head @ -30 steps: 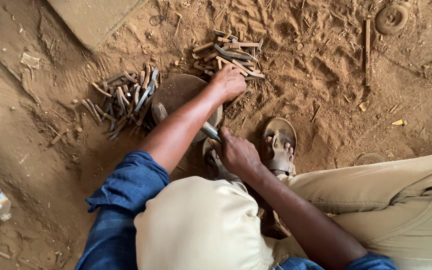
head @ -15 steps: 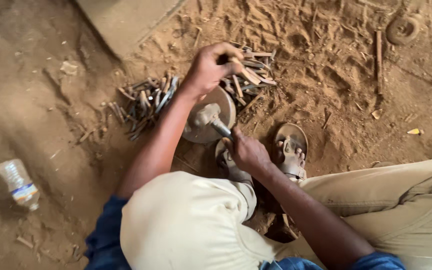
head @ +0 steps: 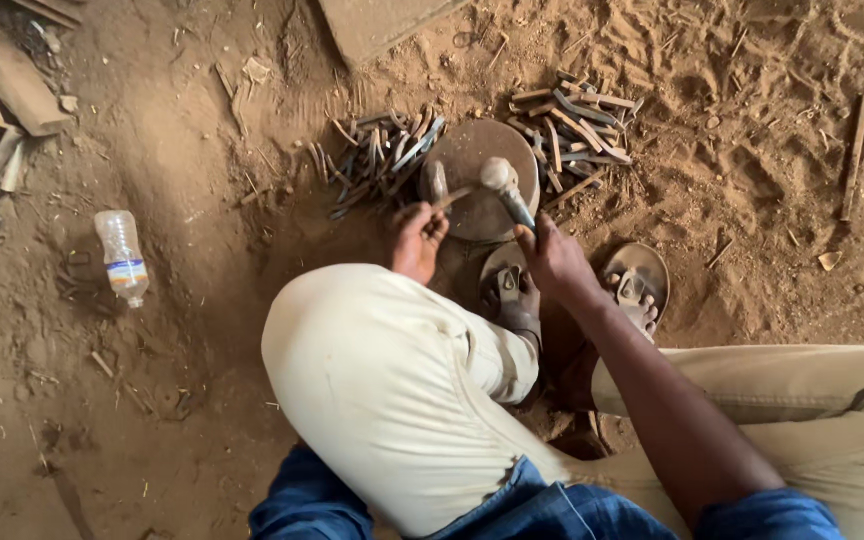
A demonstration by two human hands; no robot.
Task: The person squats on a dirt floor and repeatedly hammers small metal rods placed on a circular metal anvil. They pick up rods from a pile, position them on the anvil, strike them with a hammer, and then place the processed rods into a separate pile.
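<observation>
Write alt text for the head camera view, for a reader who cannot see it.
A seated person's right hand holds a short metal hammer over a round brown metal disc on sandy ground, while the left hand holds a thin metal piece on it. Piles of bent rusty nails flank the disc; a clear plastic bottle lies left.

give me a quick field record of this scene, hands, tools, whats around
setting: sandy dirt ground, person crouched in sandals
left hand: holds a nail on the round metal block
right hand: grips a hammer, head over the block
left of block: pile of bent nails
right of block: second nail pile
far left: plastic bottle lying on the ground, wood scraps
</observation>
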